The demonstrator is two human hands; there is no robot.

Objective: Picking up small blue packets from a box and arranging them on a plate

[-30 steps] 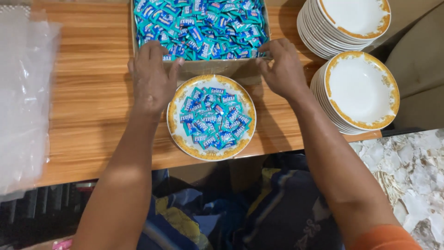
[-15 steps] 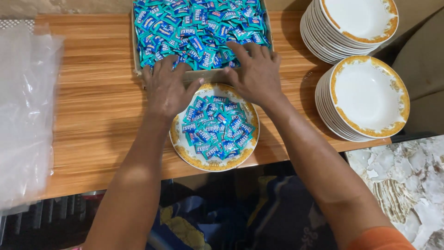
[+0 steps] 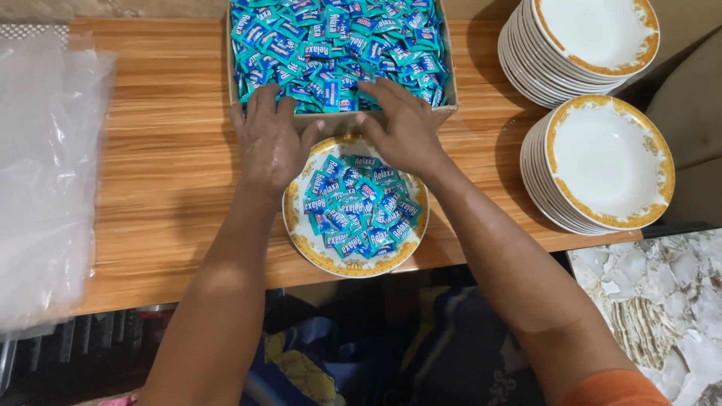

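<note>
Over box [image 3: 340,120] front edge: L hand [image 3: 272,143] & R hand [image 3: 400,129] flat, fingers spread, nothing gripped, tips among sweets [image 3: 338,41]. Plate [image 3: 355,205] w/ sweets just below on worktop [image 3: 173,173]. Best scoop w/ cupped palms, rake low over rim, avoid spill.
</note>
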